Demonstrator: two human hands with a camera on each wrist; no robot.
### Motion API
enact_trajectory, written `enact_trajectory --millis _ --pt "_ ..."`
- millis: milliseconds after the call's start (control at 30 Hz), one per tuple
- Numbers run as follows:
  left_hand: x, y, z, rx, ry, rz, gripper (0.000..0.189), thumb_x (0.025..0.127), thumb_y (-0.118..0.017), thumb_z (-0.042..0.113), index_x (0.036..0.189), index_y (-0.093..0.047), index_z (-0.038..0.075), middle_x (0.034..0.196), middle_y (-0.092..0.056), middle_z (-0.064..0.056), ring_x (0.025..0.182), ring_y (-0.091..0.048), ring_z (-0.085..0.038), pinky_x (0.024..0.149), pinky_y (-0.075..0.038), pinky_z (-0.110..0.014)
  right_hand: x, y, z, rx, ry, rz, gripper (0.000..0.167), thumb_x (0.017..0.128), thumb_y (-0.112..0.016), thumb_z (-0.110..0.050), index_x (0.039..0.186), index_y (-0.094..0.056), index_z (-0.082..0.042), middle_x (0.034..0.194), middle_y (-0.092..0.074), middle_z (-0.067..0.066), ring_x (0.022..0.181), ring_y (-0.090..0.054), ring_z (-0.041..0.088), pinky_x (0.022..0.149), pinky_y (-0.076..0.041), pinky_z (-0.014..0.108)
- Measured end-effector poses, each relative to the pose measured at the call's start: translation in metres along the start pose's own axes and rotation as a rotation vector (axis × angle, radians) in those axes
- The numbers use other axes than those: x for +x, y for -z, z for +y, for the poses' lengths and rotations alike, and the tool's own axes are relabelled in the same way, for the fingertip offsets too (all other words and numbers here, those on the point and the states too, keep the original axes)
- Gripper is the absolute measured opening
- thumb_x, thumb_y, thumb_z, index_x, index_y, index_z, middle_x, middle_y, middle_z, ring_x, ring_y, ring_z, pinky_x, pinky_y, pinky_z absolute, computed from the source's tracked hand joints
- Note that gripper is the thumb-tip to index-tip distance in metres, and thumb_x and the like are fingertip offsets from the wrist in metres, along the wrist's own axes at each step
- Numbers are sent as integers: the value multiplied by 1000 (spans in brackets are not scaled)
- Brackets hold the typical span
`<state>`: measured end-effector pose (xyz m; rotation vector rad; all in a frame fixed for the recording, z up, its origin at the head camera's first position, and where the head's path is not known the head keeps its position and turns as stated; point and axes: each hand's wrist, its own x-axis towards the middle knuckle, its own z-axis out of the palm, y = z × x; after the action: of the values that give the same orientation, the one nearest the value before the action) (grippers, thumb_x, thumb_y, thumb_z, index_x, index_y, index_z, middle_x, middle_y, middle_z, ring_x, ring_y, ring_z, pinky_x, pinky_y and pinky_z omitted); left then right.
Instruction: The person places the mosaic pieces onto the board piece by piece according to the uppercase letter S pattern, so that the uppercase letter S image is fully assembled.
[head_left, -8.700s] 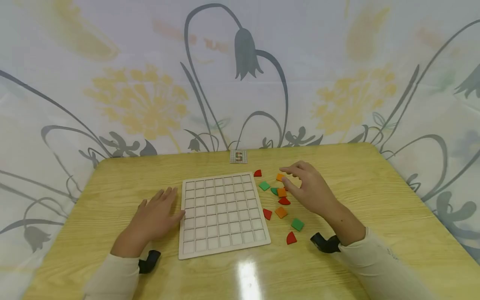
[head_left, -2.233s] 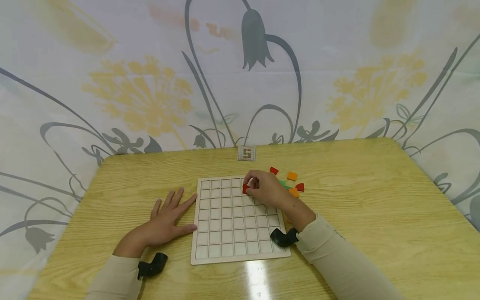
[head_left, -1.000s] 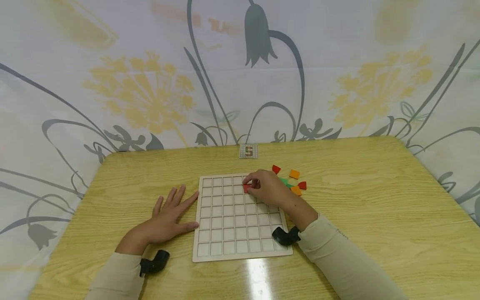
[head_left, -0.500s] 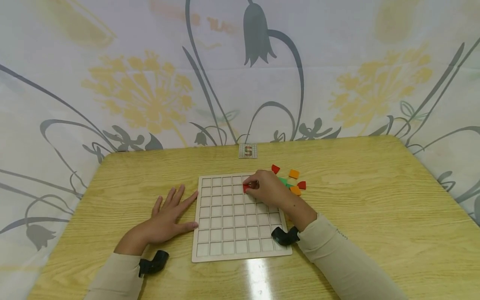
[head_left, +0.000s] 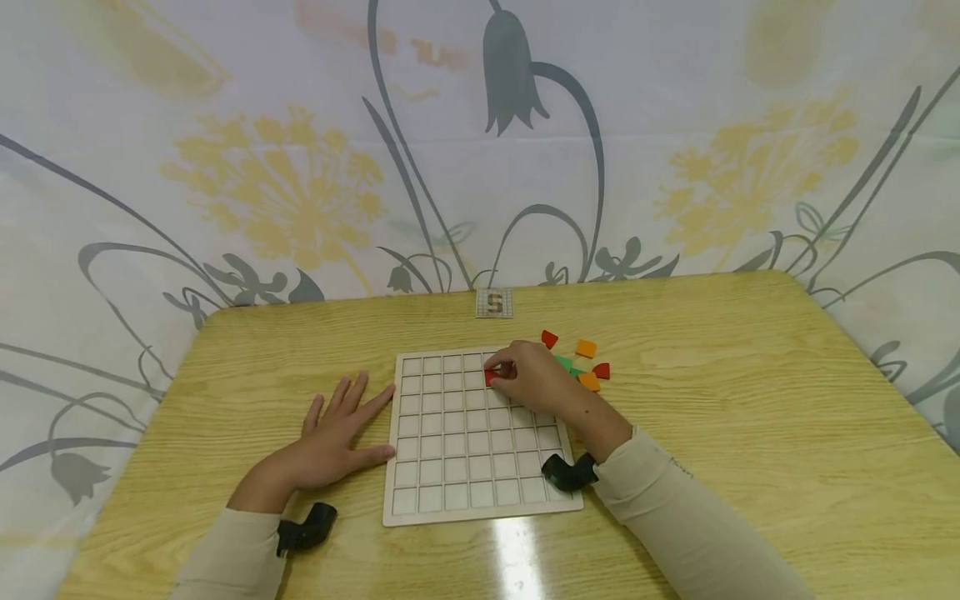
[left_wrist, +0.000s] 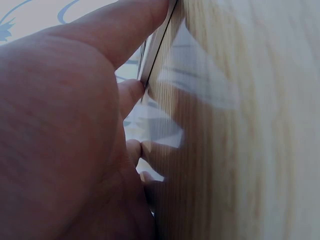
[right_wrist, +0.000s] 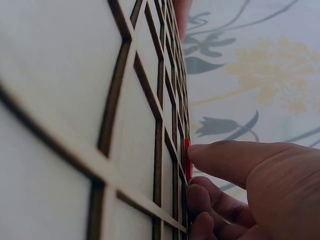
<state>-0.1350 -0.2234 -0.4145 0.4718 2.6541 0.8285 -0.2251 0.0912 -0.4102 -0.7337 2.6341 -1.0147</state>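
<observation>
A pale board (head_left: pixel 450 518) with a square grid of shallow cells lies on the table. My right hand (head_left: pixel 536 379) reaches over its far part, thumb and fingers pinching a small red tile (head_left: pixel 491 378) at a cell in the second row from the back. The right wrist view shows the thumb on the edge of the red tile (right_wrist: pixel 188 157), low over the grid. My left hand (head_left: pixel 322 450) lies flat with spread fingers, thumb and index fingertip at the board's left edge. Its thumb (left_wrist: pixel 135 25) shows along that edge in the left wrist view.
Beyond my right hand lie loose tiles: a red one (head_left: pixel 549 339), another red one (head_left: pixel 602 370), an orange one (head_left: pixel 586 348), a second orange one (head_left: pixel 589 382) and a green one (head_left: pixel 563 363). A card (head_left: pixel 494 303) with an S pattern lies at the table's far edge, before a flower-printed cloth (head_left: pixel 285 192).
Since the oldest frame, my right hand has come from the loose pieces to the board with the red tile, and my left fingers have spread. Over the last second both hands stay nearly still.
</observation>
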Motion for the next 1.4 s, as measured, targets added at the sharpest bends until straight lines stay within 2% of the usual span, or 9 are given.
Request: enact_trajectory --millis 300,433,633,833,1067,1400 --pt "-1 0 3 1 0 2 84 95 -63 50 162 -21 20 168 7 -21 152 15 -47 113 18 -68 -11 14 -9 -16 -19 53 27 97 -65 -16 121 -71 -6 96 -65 7 74 -57 16 63 -49 26" --pt "0 1 2 13 7 -3 84 96 -62 52 162 -20 20 168 7 -21 152 15 -47 113 18 -68 -18 29 -12 -67 27 108 27 98 -65 -16 122 -71 -5 94 -66 5 73 -55 15 62 -48 27" --pt "2 2 1 13 7 -6 85 96 -62 52 162 -21 19 168 8 -21 152 16 -47 114 18 -67 -29 49 -13 -167 117 195 24 97 -65 -13 119 -72 -5 93 -67 4 80 -58 15 71 -51 30" --pt "1 2 0 11 6 -8 84 96 -61 52 162 -21 18 167 7 -22 152 16 -47 113 18 -68 -39 60 -5 -213 165 230 22 97 -66 -13 117 -73 -7 94 -66 3 85 -59 16 71 -50 31" --pt "0 -1 0 7 6 -8 84 95 -62 52 162 -22 19 168 7 -21 152 15 -47 113 18 -68 -48 69 11 -185 137 280 22 97 -66 -12 118 -73 -9 102 -67 5 90 -61 19 73 -52 34" --pt "0 0 0 17 7 1 84 95 -62 52 162 -22 21 168 6 -21 152 15 -47 113 17 -68 -47 73 31 -195 109 271 24 96 -68 -12 119 -72 -4 104 -68 9 92 -62 23 72 -52 35"
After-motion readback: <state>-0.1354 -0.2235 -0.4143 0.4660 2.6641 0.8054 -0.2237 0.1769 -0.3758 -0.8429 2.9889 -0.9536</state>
